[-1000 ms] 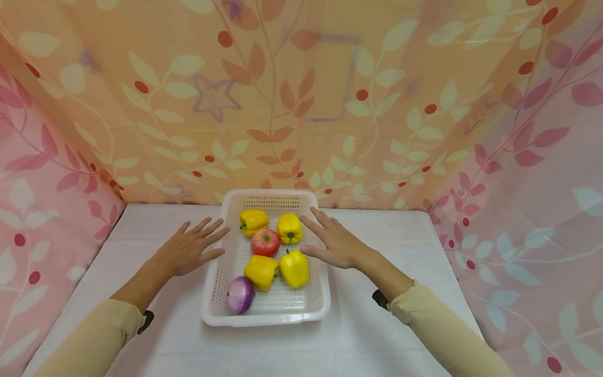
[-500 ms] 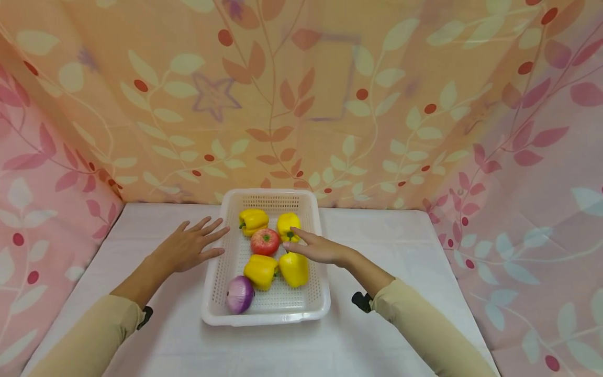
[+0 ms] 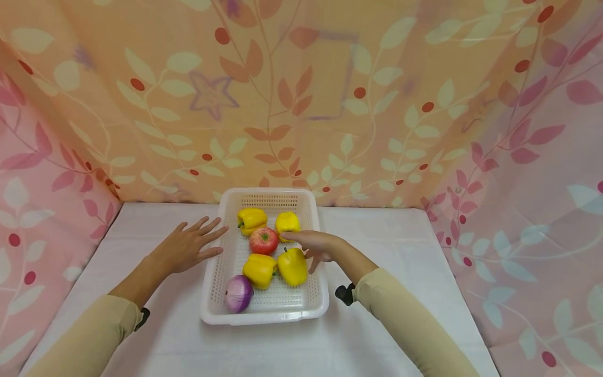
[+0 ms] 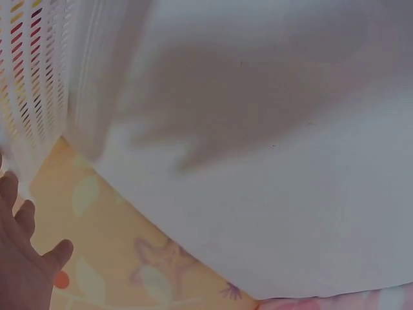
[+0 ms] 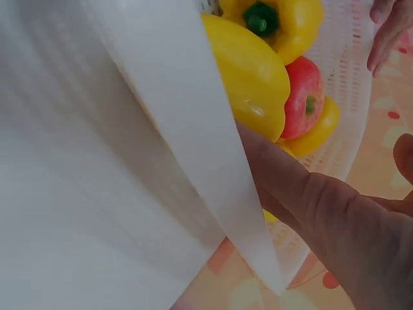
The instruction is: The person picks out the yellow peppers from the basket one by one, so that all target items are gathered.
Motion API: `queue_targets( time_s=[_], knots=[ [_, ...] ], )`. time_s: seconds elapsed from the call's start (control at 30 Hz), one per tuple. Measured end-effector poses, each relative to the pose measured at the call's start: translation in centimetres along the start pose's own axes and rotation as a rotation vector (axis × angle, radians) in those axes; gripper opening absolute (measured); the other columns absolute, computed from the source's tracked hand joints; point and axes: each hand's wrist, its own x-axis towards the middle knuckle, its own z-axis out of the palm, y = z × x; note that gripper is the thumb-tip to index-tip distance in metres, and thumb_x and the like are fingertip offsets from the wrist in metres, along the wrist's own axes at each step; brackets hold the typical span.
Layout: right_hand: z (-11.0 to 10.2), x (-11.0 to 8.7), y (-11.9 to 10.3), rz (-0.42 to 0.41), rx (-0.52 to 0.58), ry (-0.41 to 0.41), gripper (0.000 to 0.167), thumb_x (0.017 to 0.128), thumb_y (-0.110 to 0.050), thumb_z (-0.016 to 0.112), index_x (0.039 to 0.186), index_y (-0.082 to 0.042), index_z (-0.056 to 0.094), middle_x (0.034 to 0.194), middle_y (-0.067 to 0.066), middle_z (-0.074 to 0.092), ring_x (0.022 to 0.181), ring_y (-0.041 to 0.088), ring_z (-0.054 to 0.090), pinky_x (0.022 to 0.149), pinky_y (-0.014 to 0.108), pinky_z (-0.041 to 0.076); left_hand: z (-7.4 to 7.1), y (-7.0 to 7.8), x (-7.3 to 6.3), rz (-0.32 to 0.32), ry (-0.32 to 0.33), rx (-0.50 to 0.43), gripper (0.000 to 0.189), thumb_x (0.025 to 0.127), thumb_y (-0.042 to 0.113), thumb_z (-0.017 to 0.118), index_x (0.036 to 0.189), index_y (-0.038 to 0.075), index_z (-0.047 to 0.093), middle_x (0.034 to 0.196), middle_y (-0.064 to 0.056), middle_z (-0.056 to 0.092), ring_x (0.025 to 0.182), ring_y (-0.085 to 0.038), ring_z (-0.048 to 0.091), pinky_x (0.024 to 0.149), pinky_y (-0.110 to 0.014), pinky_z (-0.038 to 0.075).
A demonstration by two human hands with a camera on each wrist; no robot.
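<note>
My left hand (image 3: 190, 246) hovers at the left rim of a white plastic basket (image 3: 264, 318), fingers straight and spread, holding nothing. My right hand (image 3: 320, 245) reaches over the basket's right side, its fingers dipping in beside the near-right yellow bell pepper (image 3: 293, 268). Just behind that pepper sits another yellow bell pepper (image 3: 287, 222), partly covered by the hand. In the right wrist view, the fingers (image 5: 277, 165) pass behind the rim and their tips are hidden. Also in the basket lie a red apple (image 3: 264, 241), two more yellow bell peppers (image 3: 259, 271) and a purple onion (image 3: 238, 294).
The basket stands on a white-covered table (image 3: 377, 230), close to its back edge. Leaf-patterned cloth (image 3: 282, 104) walls off the back and both sides. A dark wrist strap (image 3: 345, 295) shows at the right sleeve.
My right hand has moved left and inward from the right rim, lowering its fingers among the peppers on that side. The left hand and the basket's contents have stayed in place.
</note>
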Motion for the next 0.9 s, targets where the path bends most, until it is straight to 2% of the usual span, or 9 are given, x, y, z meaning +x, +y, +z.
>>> queue_targets(
  time_s=[0.1, 0.23, 0.37, 0.47, 0.67, 0.9],
  knots=[
    [0.1, 0.3, -0.2, 0.057, 0.044, 0.039, 0.083, 0.094, -0.051, 0.059, 0.157, -0.008, 0.025, 0.158, 0.035, 0.014, 0.139, 0.059, 0.026, 0.085, 0.078, 0.041, 0.0, 0.0, 0.0, 0.005, 0.004, 0.004, 0.064, 0.101, 0.053, 0.047, 0.154, 0.019, 0.04, 0.159, -0.014, 0.034, 0.143, -0.043, 0.031, 0.108, -0.071, 0.027],
    [0.2, 1.0, -0.5, 0.122, 0.111, 0.077, 0.079, 0.098, -0.043, 0.057, 0.157, -0.004, 0.021, 0.157, 0.036, 0.016, 0.142, 0.053, 0.025, 0.088, 0.079, 0.037, -0.1, -0.2, 0.1, 0.012, 0.016, 0.006, 0.063, 0.1, 0.053, 0.049, 0.153, 0.018, 0.042, 0.158, -0.014, 0.036, 0.143, -0.043, 0.032, 0.108, -0.071, 0.026],
    [0.3, 1.7, -0.4, 0.144, 0.134, 0.089, 0.067, 0.1, -0.033, 0.055, 0.154, -0.002, 0.029, 0.157, 0.034, 0.02, 0.143, 0.049, 0.026, 0.089, 0.08, 0.036, -0.4, -0.1, 0.1, 0.018, 0.015, 0.002, 0.063, 0.1, 0.052, 0.051, 0.152, 0.017, 0.043, 0.157, -0.015, 0.037, 0.143, -0.043, 0.032, 0.108, -0.071, 0.026],
    [0.1, 2.1, -0.2, 0.156, 0.132, 0.093, 0.062, 0.1, -0.027, 0.056, 0.152, -0.001, 0.034, 0.157, 0.033, 0.022, 0.143, 0.049, 0.027, 0.087, 0.079, 0.038, -0.3, 0.1, 0.3, 0.023, 0.013, -0.001, 0.064, 0.099, 0.052, 0.051, 0.152, 0.017, 0.043, 0.157, -0.015, 0.037, 0.143, -0.044, 0.032, 0.107, -0.072, 0.027],
    [0.1, 2.4, -0.1, 0.174, 0.085, 0.076, 0.063, 0.097, -0.019, 0.062, 0.149, 0.003, 0.035, 0.158, 0.026, 0.026, 0.144, 0.045, 0.027, 0.086, 0.076, 0.042, -0.1, -0.1, 0.3, 0.027, 0.037, -0.006, 0.063, 0.098, 0.051, 0.054, 0.151, 0.017, 0.045, 0.156, -0.016, 0.039, 0.142, -0.045, 0.034, 0.106, -0.073, 0.027],
    [0.4, 2.9, 0.1, 0.167, 0.0, 0.062, 0.057, 0.094, -0.011, 0.066, 0.143, 0.005, 0.043, 0.154, 0.021, 0.036, 0.143, 0.044, 0.03, 0.081, 0.072, 0.048, -0.2, 0.0, 0.1, 0.012, 0.007, -0.013, 0.064, 0.099, 0.054, 0.05, 0.152, 0.018, 0.043, 0.157, -0.015, 0.037, 0.143, -0.044, 0.031, 0.107, -0.072, 0.026]
  ],
)
